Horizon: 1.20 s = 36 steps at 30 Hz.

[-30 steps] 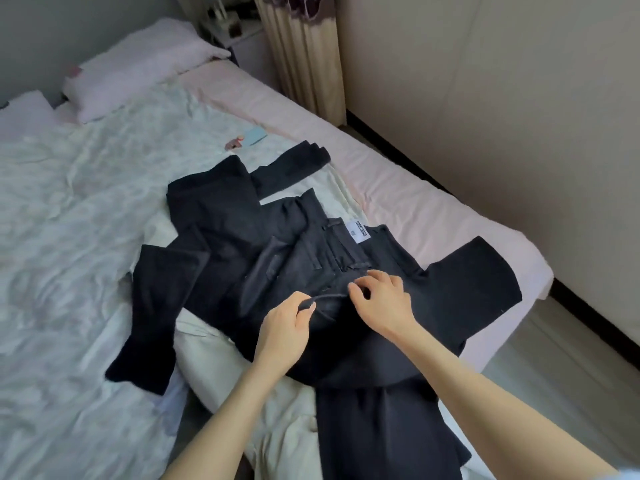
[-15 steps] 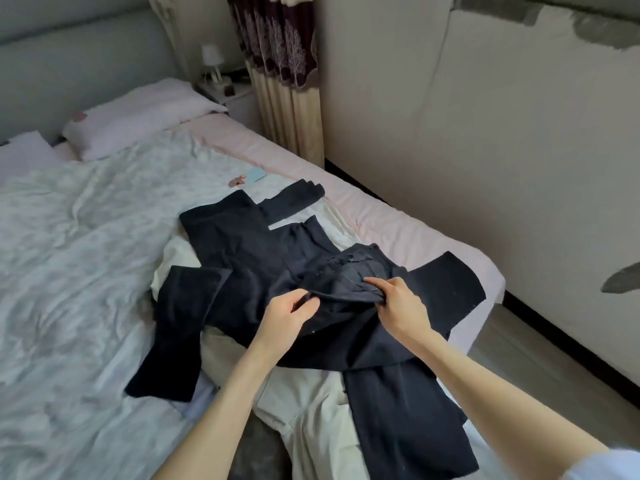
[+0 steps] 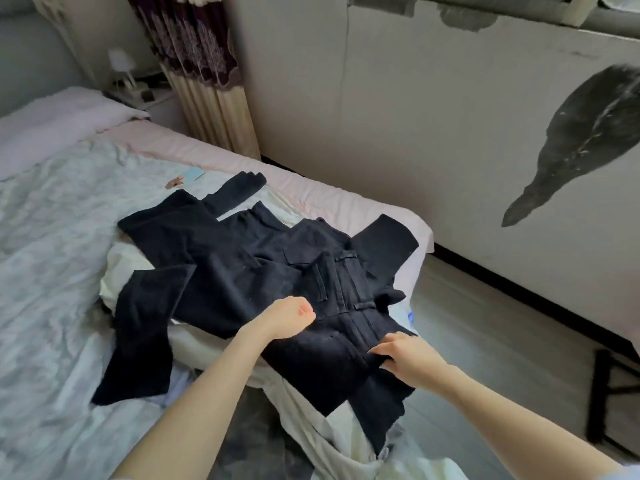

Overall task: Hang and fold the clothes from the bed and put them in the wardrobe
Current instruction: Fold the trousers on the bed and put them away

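Note:
A pair of black trousers (image 3: 332, 282) lies on top of a clothes pile at the foot of the bed (image 3: 52, 244), its waistband and belt loops facing up. My left hand (image 3: 287, 318) sits on the trousers with its fingers curled into the fabric near the waistband. To its right, my right hand (image 3: 403, 358) pinches the waistband edge nearest to me. Other black garments (image 3: 145, 334) spread out beneath the trousers to the left and rear. A cream garment (image 3: 311, 424) lies under them all and hangs off the bed edge.
A pink pillow (image 3: 52, 123) is at the head of the bed, with a nightstand and lamp (image 3: 121, 67) and a curtain (image 3: 204, 74) behind. A small blue card (image 3: 192, 174) lies on the quilt. Floor and wall are on the right, with a black frame (image 3: 609, 396).
Both hands have turned the trousers' waistband over and pulled it toward me; the white label no longer shows. My right hand moved down and to the right. The view tilted upward.

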### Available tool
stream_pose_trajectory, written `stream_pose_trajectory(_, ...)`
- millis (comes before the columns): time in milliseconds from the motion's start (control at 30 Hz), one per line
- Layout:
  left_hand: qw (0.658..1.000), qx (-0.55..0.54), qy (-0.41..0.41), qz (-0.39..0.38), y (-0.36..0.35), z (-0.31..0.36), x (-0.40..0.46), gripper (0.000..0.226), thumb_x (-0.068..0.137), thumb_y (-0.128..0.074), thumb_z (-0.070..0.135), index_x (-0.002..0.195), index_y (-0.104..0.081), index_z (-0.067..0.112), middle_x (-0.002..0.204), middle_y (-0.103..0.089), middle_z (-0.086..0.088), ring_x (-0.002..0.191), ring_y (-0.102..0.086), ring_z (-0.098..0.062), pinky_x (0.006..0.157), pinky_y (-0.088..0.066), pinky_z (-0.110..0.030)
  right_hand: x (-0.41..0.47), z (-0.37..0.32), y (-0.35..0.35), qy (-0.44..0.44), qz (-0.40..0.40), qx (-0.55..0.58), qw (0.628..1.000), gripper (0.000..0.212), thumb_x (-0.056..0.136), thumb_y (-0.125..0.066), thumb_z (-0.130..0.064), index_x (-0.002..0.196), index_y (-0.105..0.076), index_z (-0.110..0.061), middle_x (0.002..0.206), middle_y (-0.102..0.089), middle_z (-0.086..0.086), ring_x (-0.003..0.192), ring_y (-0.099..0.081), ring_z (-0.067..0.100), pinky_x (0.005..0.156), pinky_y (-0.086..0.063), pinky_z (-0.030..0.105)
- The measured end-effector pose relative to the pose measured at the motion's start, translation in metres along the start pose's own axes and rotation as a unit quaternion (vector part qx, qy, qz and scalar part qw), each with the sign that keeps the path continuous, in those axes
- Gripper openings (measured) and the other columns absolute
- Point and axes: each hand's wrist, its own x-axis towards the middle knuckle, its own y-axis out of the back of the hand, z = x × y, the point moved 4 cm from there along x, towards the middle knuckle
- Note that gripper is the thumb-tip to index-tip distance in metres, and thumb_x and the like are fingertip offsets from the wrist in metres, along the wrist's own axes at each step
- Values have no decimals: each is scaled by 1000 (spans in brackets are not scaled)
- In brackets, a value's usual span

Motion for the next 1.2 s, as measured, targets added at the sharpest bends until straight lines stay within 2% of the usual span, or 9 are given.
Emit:
stream_pose_trajectory(133, 998, 57, -11, 23, -21, 12, 38, 36, 99, -41, 29, 133, -48, 17, 131, -53, -5, 115, -52, -20, 96, -40, -30, -4, 28, -43, -89, -44, 115, 988, 46, 95, -39, -23, 140, -40, -33, 140, -41, 0, 127, -38, 25, 102, -36, 37)
stream_pose_trajectory(267, 985, 149, -27, 81, -35, 14, 67, 54, 98, -45, 25, 147, -24, 19, 153, -24, -5, 134, -32, -26, 105, -37, -40, 3, 39, -62, -164, 6, 236, 958, 56, 96, -44, -36, 147, -26, -22, 148, -32, 3, 133, -35, 24, 105, -35, 37)
stream_pose_trajectory(400, 919, 372, -114, 56, -47, 28, 98, 76, 95, -50, 28, 151, 0, 29, 160, 4, -2, 146, 0, -29, 108, -32, -40, 26, 40, -69, -198, 50, 317, 926, 68, 94, -49, -41, 149, -18, -17, 149, -32, 4, 137, -30, 24, 108, -32, 43)
stream_pose_trajectory(533, 861, 487, -147, -10, -50, 46, 140, 80, 92, -52, 22, 151, 2, 30, 159, 11, -2, 146, 10, -30, 116, -18, -43, 55, 41, -77, -232, 24, 369, 900, 76, 91, -52, -44, 150, -11, -19, 145, -38, 4, 135, -32, 25, 108, -31, 46)
stream_pose_trajectory(667, 797, 571, -171, -95, -54, 66, 173, 94, 88, -59, 22, 150, 11, 32, 158, 19, 0, 144, 20, -30, 116, -2, -55, 70, 49, -82, -259, -22, 362, 895, 69, 90, -54, -45, 146, -26, -15, 141, -42, 4, 131, -36, 25, 106, -32, 43)
stream_pose_trajectory(767, 726, 644, -186, -151, -58, 76, 190, 105, 81, -68, 38, 150, 11, 31, 159, 9, 0, 143, 20, -30, 112, 6, -62, 75, 55, -82, -239, -66, 456, 855, 58, 90, -57, -39, 138, -38, -12, 135, -49, 5, 122, -48, 24, 100, -40, 33)
stream_pose_trajectory(867, 694, 677, -189, -154, -60, 87, 198, 93, 75, -71, 48, 149, -20, 24, 149, -31, -3, 144, -12, -27, 111, 6, -64, 75, 59, -68, -204, -68, 448, 868, 47, 91, -54, -35, 130, -45, -11, 128, -53, 6, 116, -50, 24, 91, -40, 30)
stream_pose_trajectory(967, 707, 677, -182, -92, -47, 100, 192, 57, 76, -67, 52, 122, -56, 19, 119, -56, 0, 121, -45, -20, 113, 5, -58, 71, 63, -49, -171, -56, 438, 881, 33, 91, -53, -34, 117, -49, -14, 114, -56, 3, 106, -54, 23, 84, -41, 29)
stream_pose_trajectory(1200, 741, 661, -115, 29, 30, 77, 115, 45, 85, -56, 53, 114, -61, 18, 113, -61, 0, 110, -52, -20, 107, -23, -36, 55, 30, 23, -93, 49, 295, 950, 16, 96, -46, -31, 94, -37, -17, 85, -55, 3, 83, -56, 26, 74, -44, 38)
